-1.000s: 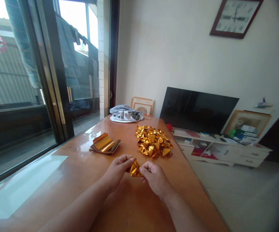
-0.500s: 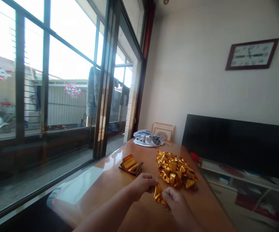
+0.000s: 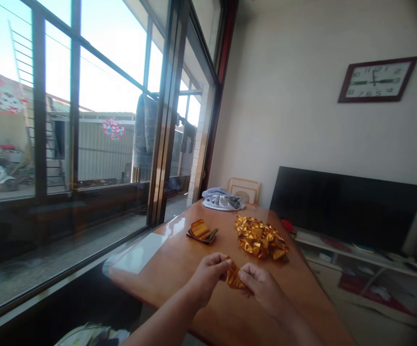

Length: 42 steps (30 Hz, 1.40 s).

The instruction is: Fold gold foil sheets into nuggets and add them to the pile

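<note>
Between my two hands is a folded piece of gold foil paper (image 3: 234,278), held above the near part of the wooden table. My left hand (image 3: 211,275) pinches its left edge with thumb and fingers. The right edge is pinched by my right hand (image 3: 257,279). Beyond my hands, to the right, lies a heap of folded gold foil pieces (image 3: 260,239). A small stack of gold sheets (image 3: 201,231), its top sheet curled up, rests on the table to the left of the heap.
At the far end of the wooden table (image 3: 174,266) lies a bundle of grey cloth (image 3: 222,199). Wooden frames (image 3: 244,188) stand behind it. A black television (image 3: 341,206) is on the right, and glass windows run along the left.
My left hand now grips the gold piece's left edge, closer to my right hand. The piece sits slightly higher in view, and the camera view has shifted a little.
</note>
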Available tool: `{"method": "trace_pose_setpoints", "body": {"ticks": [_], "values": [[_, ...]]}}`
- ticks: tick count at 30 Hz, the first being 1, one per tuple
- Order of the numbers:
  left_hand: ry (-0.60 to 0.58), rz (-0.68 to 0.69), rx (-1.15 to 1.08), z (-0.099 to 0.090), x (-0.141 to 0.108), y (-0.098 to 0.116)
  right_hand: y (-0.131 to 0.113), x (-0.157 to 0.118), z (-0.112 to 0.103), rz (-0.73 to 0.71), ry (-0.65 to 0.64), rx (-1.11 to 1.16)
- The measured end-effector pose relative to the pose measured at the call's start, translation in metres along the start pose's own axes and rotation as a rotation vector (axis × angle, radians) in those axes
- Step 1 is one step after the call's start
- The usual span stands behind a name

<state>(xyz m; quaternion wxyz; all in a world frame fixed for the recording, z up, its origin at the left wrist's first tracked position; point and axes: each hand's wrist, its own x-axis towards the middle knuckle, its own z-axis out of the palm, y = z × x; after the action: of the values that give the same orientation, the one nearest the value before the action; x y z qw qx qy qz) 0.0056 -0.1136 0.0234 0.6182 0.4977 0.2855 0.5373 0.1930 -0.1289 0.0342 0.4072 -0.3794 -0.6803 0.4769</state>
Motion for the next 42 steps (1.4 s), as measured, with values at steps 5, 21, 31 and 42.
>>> {"method": "trace_pose_setpoints", "body": {"ticks": [5, 21, 31, 42], "values": [[0.074, -0.029, -0.067, 0.009, -0.047, -0.012, -0.005, -0.045, 0.034, 0.001, 0.073, 0.022], [0.137, -0.010, -0.001, 0.009, -0.111, 0.011, -0.019, -0.101, 0.074, 0.092, 0.145, -0.087], [0.180, 0.123, 0.093, -0.006, -0.114, 0.027, -0.019, -0.115, 0.068, 0.186, 0.158, 0.022], [0.024, 0.010, 0.112, 0.025, -0.129, 0.024, -0.041, -0.111, 0.083, 0.002, 0.205, -0.122]]}}
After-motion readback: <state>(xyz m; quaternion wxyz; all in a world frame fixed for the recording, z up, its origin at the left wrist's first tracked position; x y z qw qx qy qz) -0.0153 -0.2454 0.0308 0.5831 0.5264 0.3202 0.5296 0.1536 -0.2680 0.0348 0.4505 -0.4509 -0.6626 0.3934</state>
